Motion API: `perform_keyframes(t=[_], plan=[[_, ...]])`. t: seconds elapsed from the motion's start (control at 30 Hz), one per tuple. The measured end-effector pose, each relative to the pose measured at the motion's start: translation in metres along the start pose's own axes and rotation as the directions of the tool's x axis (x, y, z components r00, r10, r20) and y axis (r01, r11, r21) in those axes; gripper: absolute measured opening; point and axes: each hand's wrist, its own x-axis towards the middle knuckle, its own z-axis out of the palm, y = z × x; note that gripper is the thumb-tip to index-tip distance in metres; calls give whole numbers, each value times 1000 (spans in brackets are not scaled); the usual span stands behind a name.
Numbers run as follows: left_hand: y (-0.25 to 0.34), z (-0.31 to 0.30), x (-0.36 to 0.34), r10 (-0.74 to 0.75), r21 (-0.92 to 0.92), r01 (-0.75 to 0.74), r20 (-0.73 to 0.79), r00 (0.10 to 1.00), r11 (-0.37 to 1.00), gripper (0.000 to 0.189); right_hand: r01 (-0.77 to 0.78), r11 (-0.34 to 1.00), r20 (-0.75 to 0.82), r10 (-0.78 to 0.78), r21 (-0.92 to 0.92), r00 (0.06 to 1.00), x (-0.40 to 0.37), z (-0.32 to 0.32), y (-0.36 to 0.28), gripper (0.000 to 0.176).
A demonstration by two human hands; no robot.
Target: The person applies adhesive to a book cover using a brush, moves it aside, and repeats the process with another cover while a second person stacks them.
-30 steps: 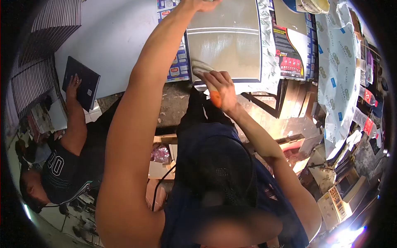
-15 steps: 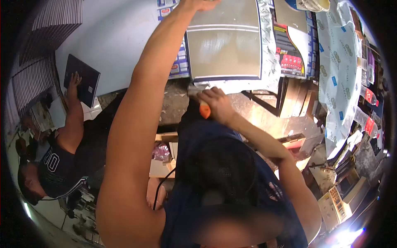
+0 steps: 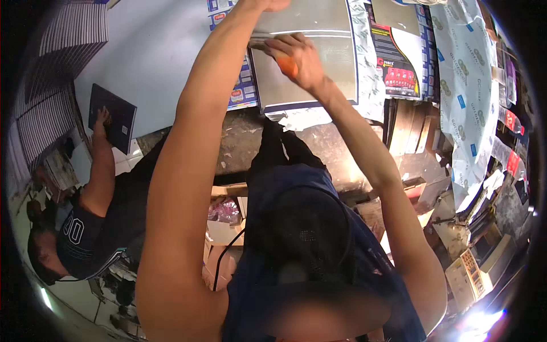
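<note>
A grey-brown sheet with dark blue edges lies in front of me, with shiny wet-looking streaks on it. My right hand is closed around the orange handle of what looks like a flat brush. The brush's wide end is over the sheet's left edge; whether it touches cannot be made out. My left hand is at the top of the view, by the sheet's far part. Its fingers are mostly cut off by the frame edge.
Printed paper lies right of the sheet, and pale printed wrapping hangs farther right. At left, another person's hand rests on a dark board. Stacked boards stand at the far left.
My right hand has moved the brush up from below the sheet's near edge to over the sheet. My left hand has shifted slightly, and the whole view has moved a little.
</note>
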Motion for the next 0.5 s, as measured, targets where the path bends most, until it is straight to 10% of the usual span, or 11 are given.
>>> perform_keyframes(t=[0.13,0.27,0.37,0.5], plan=[[-2,4,2,3,7,-3,7,1000,1000,92,73,989,314,-111,131,943,-46,32,13,20],[-6,6,6,14,-1,-14,13,1000,1000,93,59,984,704,-162,168,691,-105,-36,-17,31],[-6,10,1,7,-16,-6,37,999,1000,94,67,991,678,-127,115,724,-84,-72,0,33],[-5,10,9,-4,-35,6,57,998,999,95,257,953,139,-236,-163,962,-10,-71,37,35]])
